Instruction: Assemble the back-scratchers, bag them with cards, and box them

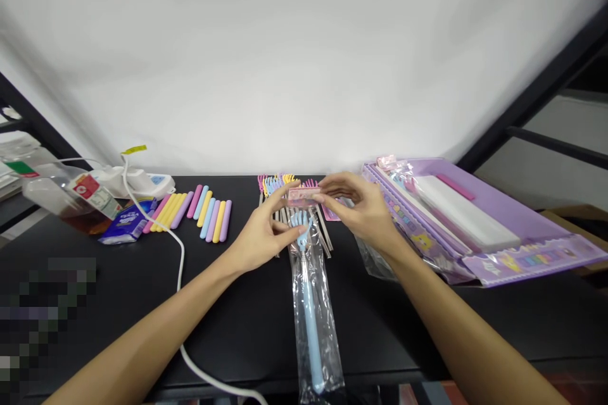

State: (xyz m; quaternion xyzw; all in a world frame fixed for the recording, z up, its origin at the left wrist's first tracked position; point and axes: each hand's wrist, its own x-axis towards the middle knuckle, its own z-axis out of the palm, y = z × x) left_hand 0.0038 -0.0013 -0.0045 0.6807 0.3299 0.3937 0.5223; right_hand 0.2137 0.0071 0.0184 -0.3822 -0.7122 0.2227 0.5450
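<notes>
A light blue back scratcher (311,323) with a small hand-shaped head lies inside a clear plastic sleeve (327,329), its handle pointing toward me. At the sleeve's top end is a pink printed header (304,196). My left hand (263,228) is closed on the header's left side, its thumb pressed near the blue scratcher head. From the other side, my right hand (358,205) pinches the header's right end. Behind my hands lie several scratcher heads on metal rods (278,182) in pink, yellow, blue and purple, partly hidden.
Several loose coloured handles (216,221) lie to the left, beside a blue tissue pack (128,221), a tilted bottle (66,196) and a power strip (147,183). A white cable (180,253) crosses the black table. To the right stands a purple package (503,209) holding packed scratchers.
</notes>
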